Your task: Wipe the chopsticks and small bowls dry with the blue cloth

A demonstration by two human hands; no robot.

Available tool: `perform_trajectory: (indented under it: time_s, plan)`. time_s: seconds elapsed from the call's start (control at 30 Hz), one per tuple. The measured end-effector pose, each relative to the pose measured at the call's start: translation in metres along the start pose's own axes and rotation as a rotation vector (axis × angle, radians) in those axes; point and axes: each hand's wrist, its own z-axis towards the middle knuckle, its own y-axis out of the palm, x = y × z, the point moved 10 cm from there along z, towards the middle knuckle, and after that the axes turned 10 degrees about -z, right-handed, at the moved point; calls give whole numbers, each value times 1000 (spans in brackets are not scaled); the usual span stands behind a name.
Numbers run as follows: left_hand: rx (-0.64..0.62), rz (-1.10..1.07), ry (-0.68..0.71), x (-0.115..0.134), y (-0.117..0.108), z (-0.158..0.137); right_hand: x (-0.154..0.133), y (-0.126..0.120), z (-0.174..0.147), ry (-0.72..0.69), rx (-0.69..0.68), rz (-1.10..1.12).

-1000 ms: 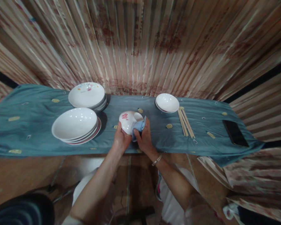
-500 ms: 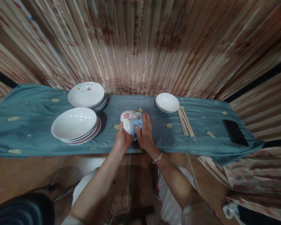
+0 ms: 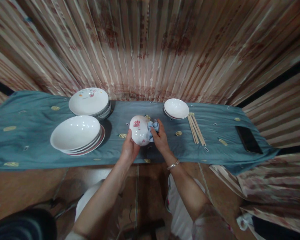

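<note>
Tilted on its side over the middle of the table is a white bowl [image 3: 139, 131] with red characters on its outside. My left hand [image 3: 130, 146] grips it by the left and lower side, thumb on the outer wall. A crumpled light-blue cloth [image 3: 153, 129] is pinched in my right hand [image 3: 161, 136] and pressed against the bowl's right end, partly covering it. My right fingertips are partly hidden behind the cloth. A bracelet [image 3: 173, 164] circles my right wrist.
Large white bowls [image 3: 76, 133] are stacked at the left, with flowered plates [image 3: 88, 101] stacked behind them. To the right are small nested bowls [image 3: 176, 108], several chopsticks [image 3: 196, 129] and a black phone [image 3: 248, 139] on the teal tablecloth [image 3: 125, 155]. A pleated curtain [image 3: 145, 50] hangs behind.
The bowl has turned in my left hand, so more of its red-marked outside shows. My right hand and the cloth have shifted right, toward the bowl's right end.
</note>
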Motion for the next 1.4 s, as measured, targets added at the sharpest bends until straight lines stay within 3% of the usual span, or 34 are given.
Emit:
perform_trajectory:
  time_s: [0.37, 0.53, 0.73, 1.03, 1.4]
  plan:
    - [3, 27, 48, 4, -4, 4, -1, -33, 12, 51, 93, 79]
    - [27, 31, 32, 2, -3, 2, -25, -39, 9, -122, 141, -52]
    - [15, 26, 25, 2, -4, 3, -50, -19, -10, -291, 11, -307]
    - [79, -26, 28, 7, -11, 4, -73, -13, -36, -506, -59, -314]
    - [55, 4, 52, 8, -6, 4, -79, -12, -40, -621, -1, -465]
